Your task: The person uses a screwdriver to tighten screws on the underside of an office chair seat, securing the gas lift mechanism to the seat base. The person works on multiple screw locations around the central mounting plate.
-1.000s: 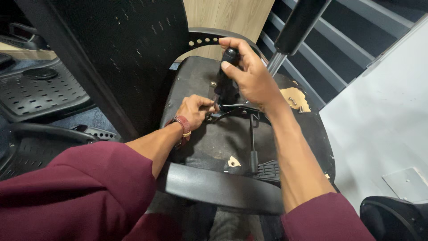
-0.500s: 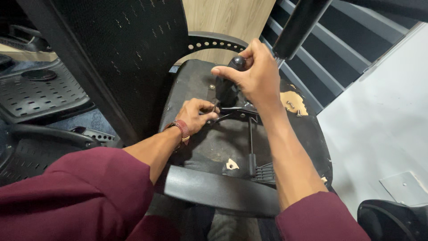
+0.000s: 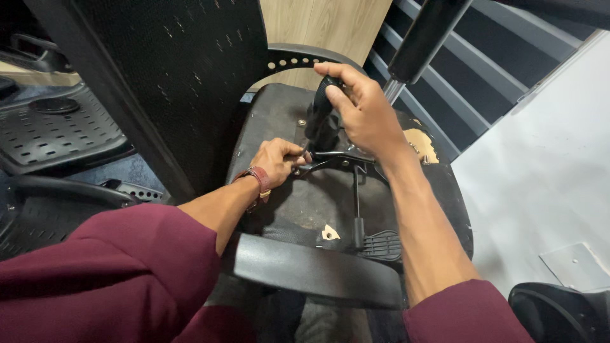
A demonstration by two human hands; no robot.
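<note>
An office chair lies tipped over, its worn black seat underside (image 3: 298,203) facing me. My right hand (image 3: 359,108) is closed around the black handle of a screwdriver (image 3: 321,114) that stands nearly upright on the metal mechanism bracket (image 3: 337,159). My left hand (image 3: 276,159), a reddish band at its wrist, pinches the tool's tip and the bracket's left end. A thin lever with a ribbed black paddle (image 3: 380,244) runs down from the bracket. The chair's gas cylinder (image 3: 422,38) rises at the upper right.
The mesh backrest (image 3: 171,82) stands at the left and a black armrest (image 3: 318,270) crosses the foreground. Perforated black chair parts (image 3: 57,133) lie on the floor at the left. A pale wall (image 3: 540,159) and a chair base (image 3: 562,311) are at the right.
My right hand has shifted slightly on the screwdriver handle, turning around it. My left hand stays at the bracket.
</note>
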